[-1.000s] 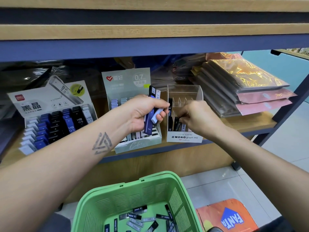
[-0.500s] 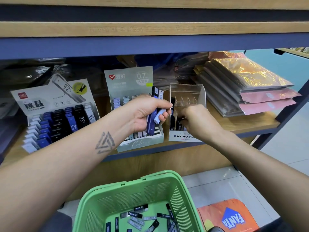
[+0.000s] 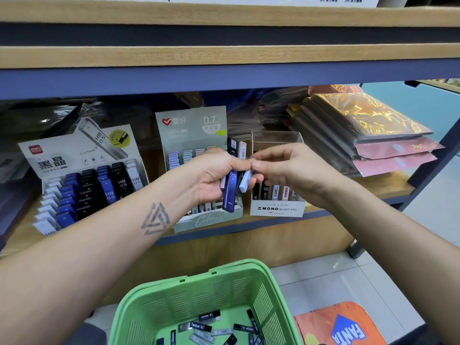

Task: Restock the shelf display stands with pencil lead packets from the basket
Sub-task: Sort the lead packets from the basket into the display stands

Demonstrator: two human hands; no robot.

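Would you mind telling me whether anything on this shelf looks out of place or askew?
Nothing looks damaged or spilled. The three stands sit upright, and only the packets in the basket lie jumbled, as loose stock would.

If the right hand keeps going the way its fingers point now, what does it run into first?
Most likely the bundle of packets gripped in the left hand: the right hand points leftward at them, fingertips nearly touching. Depth is hard to judge.

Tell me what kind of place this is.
Most likely a stationery shop. Retail display stands of pencil lead stand on a shelf, such as the MONO graph MG stand, beside stacked sealed packs, with a green shopping basket of stock below.
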